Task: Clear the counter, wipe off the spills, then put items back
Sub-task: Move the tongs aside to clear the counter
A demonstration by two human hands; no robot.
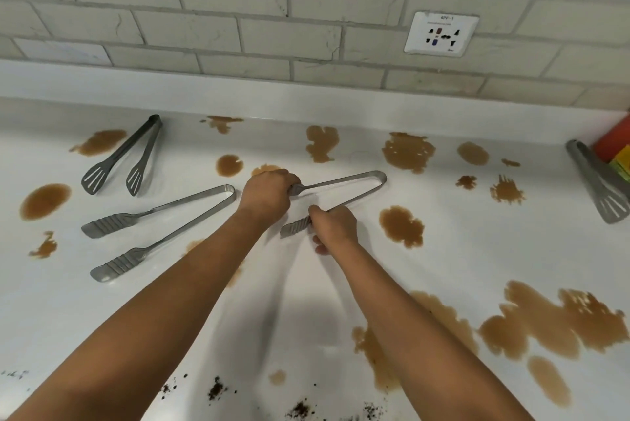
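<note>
Nearest me, dark crumbs (218, 390) and a broad brown spill (552, 321) lie on the white counter (306, 335), so nothing is wiped yet; I judge I am early in the clearing stage. Further in, my right hand (335, 228) is closed on the lower arm of the steel tongs (354, 187), just above its ridged tip, and my left hand (267, 195) is closed over the upper arm's tip. To lift these cleanly I should squeeze both arms together so they don't spring open, then raise them straight up rather than dragging them through the puddle (402, 226) just beside them. Left of my hands lies a second pair of steel tongs (163, 226), and beyond that slotted dark tongs (126, 158). Far right, another slotted utensil (600, 182) rests near the wall socket (441, 33).
</note>
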